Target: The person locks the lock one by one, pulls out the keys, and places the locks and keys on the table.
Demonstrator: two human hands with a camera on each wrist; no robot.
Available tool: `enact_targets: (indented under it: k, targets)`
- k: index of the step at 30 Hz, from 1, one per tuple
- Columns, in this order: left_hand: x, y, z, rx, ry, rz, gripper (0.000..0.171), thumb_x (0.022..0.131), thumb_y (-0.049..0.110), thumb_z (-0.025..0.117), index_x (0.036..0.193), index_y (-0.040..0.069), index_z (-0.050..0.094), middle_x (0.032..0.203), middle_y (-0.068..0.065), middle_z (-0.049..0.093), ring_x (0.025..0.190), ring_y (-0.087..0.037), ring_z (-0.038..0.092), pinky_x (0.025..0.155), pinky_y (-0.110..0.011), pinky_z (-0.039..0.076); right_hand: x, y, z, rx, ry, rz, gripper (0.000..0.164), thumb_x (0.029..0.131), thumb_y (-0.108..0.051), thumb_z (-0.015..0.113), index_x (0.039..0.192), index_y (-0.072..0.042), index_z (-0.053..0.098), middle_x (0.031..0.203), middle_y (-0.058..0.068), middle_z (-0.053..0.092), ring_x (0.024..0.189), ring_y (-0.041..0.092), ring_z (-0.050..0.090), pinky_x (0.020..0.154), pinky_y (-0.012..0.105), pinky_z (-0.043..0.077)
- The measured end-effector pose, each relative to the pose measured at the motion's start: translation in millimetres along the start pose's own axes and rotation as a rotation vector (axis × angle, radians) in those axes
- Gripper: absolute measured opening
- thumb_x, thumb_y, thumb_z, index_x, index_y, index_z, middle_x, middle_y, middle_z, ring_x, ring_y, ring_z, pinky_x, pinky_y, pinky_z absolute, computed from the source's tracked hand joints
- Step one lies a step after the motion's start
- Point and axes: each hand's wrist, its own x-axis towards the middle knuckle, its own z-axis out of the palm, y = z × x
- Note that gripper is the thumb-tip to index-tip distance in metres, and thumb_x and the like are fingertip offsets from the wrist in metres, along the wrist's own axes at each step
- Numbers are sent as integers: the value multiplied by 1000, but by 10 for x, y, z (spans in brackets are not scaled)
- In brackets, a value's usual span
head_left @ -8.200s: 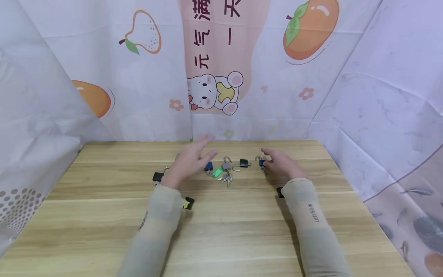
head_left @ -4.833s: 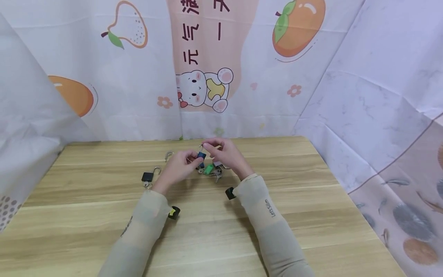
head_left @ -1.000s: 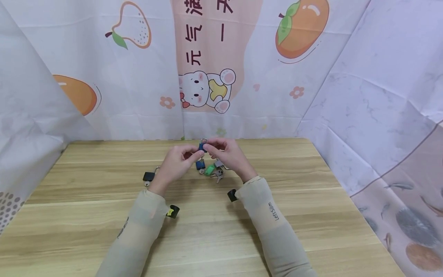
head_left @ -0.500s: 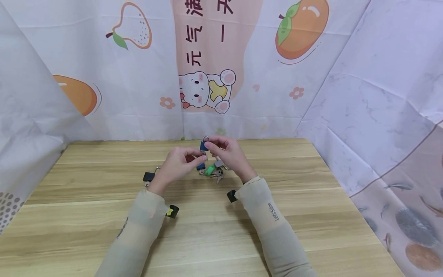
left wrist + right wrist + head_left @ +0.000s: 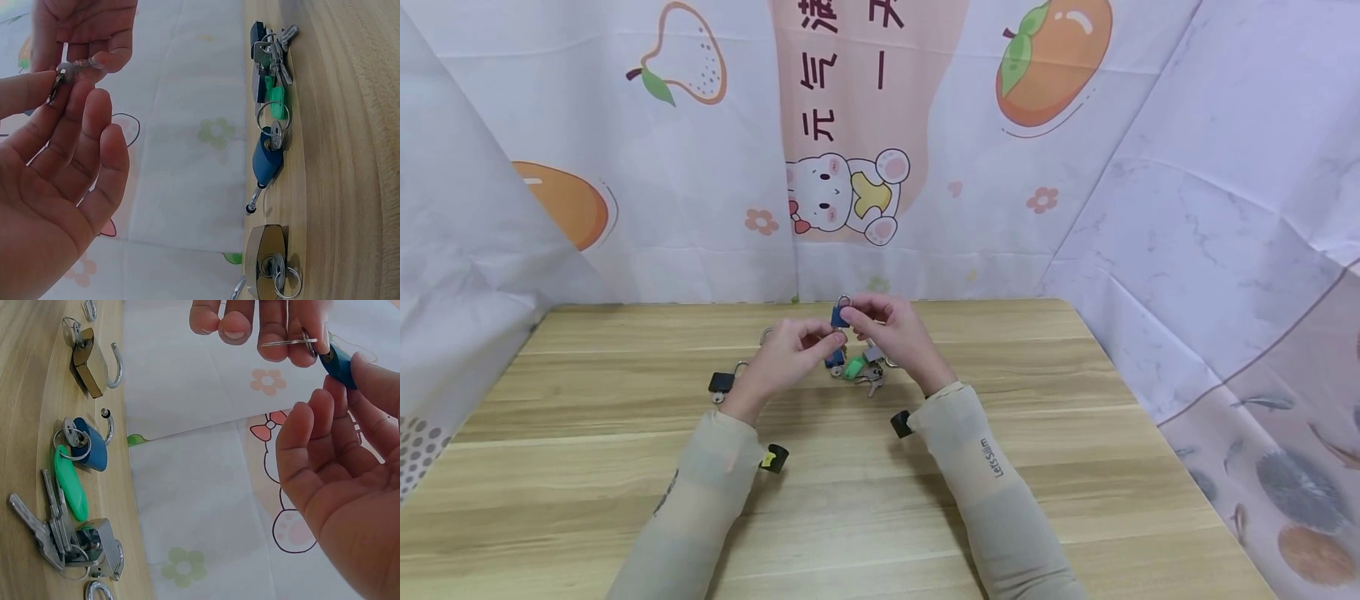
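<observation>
A small blue padlock [image 5: 839,317] is held up above the table's far part, its shackle pointing up. Thumb and fingers of my right hand [image 5: 887,333] pinch its body from the right. At the padlock's lower end, my left hand [image 5: 786,358] pinches a key [image 5: 61,78] and its small ring, partly hidden by fingertips. In the right wrist view, a second key [image 5: 284,343] juts out between the left fingers. Just beneath the hands, a second blue padlock [image 5: 94,447] with a key and ring lies on the table.
A green key tag [image 5: 854,367], a bunch of keys [image 5: 872,379] and a grey padlock [image 5: 872,355] lie below the hands. A black padlock [image 5: 722,382] with raised shackle is at the left. A printed curtain [image 5: 700,208] hangs behind the wooden table [image 5: 850,517].
Earlier the hands were apart, the right one reaching to a blue padlock at the right. Both then came together around a blue padlock; the left fingers have since slid down to its key.
</observation>
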Motion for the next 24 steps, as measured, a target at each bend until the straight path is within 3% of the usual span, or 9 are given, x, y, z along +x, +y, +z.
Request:
enact_targets:
  k: [8,14,20,24]
  targets:
    - [-15,-6,27,-9,-121,33,14,100,18,67,97,10,79,86,1,71,78,-21,60,68,-32,52,-6,-45,-30,3,167,1,24,101,-24,66,111,-2,71,89,7,66,79,23,61,75,31,56]
    - [-37,2,11,-19,-130,11,19,100,22,67,102,8,79,90,0,73,79,-19,61,70,-33,53,-4,-86,10,-12,83,-27,22,101,-20,67,112,-1,71,93,11,68,81,30,61,75,32,57]
    - [-28,5,-36,-16,-128,21,19,100,22,67,100,8,80,91,-1,75,80,-19,62,70,-34,54,-11,-63,20,21,83,-18,22,100,-18,67,113,0,71,91,10,67,81,31,61,73,30,57]
    - [-35,-28,-94,-22,-179,38,13,97,16,70,99,8,81,94,-3,76,82,-18,66,71,-32,56,-26,-34,26,55,74,8,23,100,-19,67,113,0,70,90,12,66,80,29,60,72,31,57]
